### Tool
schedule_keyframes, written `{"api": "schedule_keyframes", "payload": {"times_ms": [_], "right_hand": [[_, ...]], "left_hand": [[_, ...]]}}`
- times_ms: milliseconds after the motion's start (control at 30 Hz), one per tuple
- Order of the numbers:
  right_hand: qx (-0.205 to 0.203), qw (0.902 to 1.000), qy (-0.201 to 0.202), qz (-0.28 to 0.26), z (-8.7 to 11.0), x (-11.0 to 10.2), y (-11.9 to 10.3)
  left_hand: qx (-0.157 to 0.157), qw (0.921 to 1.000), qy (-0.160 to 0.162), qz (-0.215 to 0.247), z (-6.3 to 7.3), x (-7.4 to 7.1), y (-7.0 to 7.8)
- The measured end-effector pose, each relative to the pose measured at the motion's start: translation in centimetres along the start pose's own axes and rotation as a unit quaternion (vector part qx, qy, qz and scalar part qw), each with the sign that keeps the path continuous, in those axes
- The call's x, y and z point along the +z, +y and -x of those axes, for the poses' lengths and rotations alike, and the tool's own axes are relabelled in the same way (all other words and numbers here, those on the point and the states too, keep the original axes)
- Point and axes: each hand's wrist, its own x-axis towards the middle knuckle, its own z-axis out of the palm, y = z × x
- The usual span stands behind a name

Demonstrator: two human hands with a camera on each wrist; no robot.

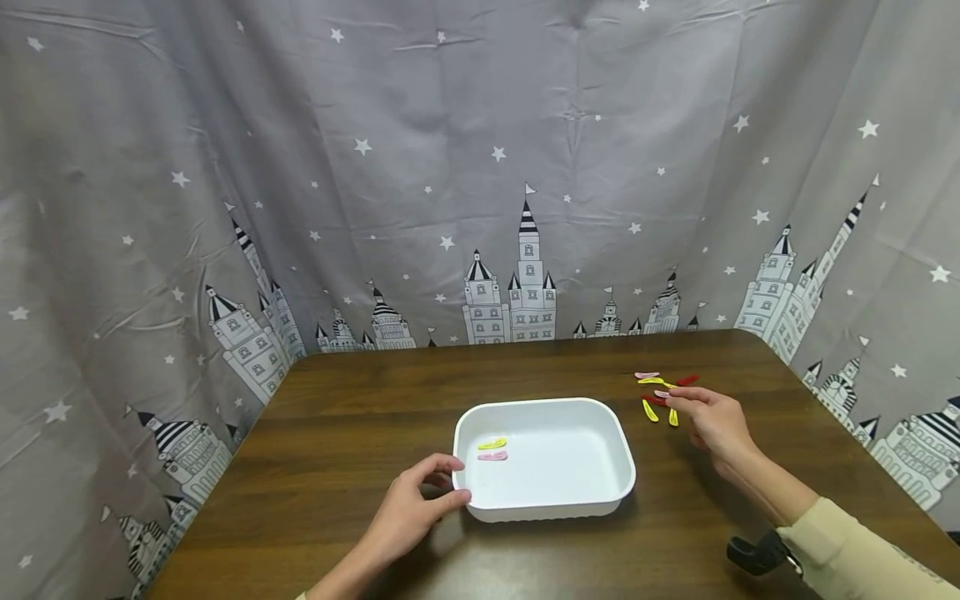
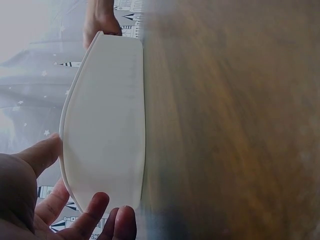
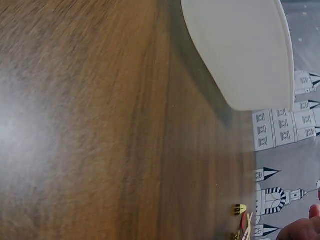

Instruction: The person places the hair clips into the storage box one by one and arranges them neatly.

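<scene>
My left hand holds the left end of a white plastic tray, with the thumb and fingers spread at its rim and outer wall. Inside the tray, near its left side, lie a yellow hair clip and a pink hair clip. Over at the right, my right hand pinches another pink hair clip between thumb and fingertips, just above a loose group of clips. In the right wrist view only a bit of the right hand shows at the lower corner, and its held clip is hidden.
Around the right hand lie red clips, yellow clips and a pink clip on the brown wooden table. A grey curtain with castles and stars hangs behind the table. A dark object sits at the right wrist.
</scene>
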Motion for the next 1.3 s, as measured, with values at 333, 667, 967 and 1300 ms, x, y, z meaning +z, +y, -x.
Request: {"api": "schedule_keyframes", "payload": {"times_ms": [333, 667, 967, 1300], "right_hand": [[0.02, 0.9982, 0.056, 0.003, -0.3, -0.7, 1.2], [0.042, 0.9961, 0.078, 0.0, -0.8, -1.0, 2.8], [0.053, 0.9959, 0.072, 0.015, -1.3, -1.0, 3.7], [0.051, 0.9955, 0.051, 0.062, -1.7, -0.9, 3.9]], "left_hand": [[-0.006, 1.0, 0.0, 0.001, -0.2, 0.1, 0.0], [-0.007, 1.0, -0.003, 0.001, 0.0, 0.1, 0.1], [-0.006, 1.0, 0.0, 0.004, 0.1, 0.1, 0.1], [-0.007, 1.0, 0.006, 0.001, 0.0, 0.1, 0.1]]}}
